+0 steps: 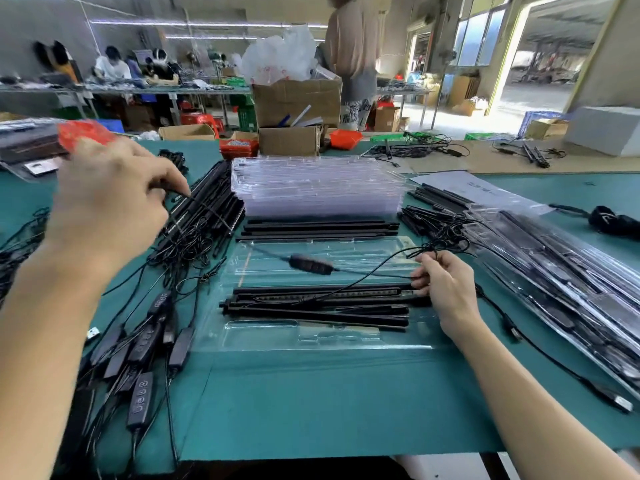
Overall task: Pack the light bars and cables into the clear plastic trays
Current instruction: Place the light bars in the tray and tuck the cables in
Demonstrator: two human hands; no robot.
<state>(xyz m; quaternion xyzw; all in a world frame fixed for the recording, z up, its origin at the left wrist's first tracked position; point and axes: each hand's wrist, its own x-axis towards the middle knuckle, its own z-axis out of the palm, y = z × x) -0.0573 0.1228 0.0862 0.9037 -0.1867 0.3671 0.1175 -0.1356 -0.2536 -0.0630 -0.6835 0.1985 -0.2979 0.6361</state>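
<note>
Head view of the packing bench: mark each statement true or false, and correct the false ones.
1. Black light bars lie in the open clear tray. True.
2. The right hand is empty. False: it holds a cable.
3. The stack of empty trays stands beyond the open tray. True.
4. The left hand rests flat on the mat. False: it is raised, pinching a cable.

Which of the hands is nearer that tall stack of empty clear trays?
Left. The left hand is raised just left of the tray stack; the right hand is lower, nearer the person, holding a cable.
</note>
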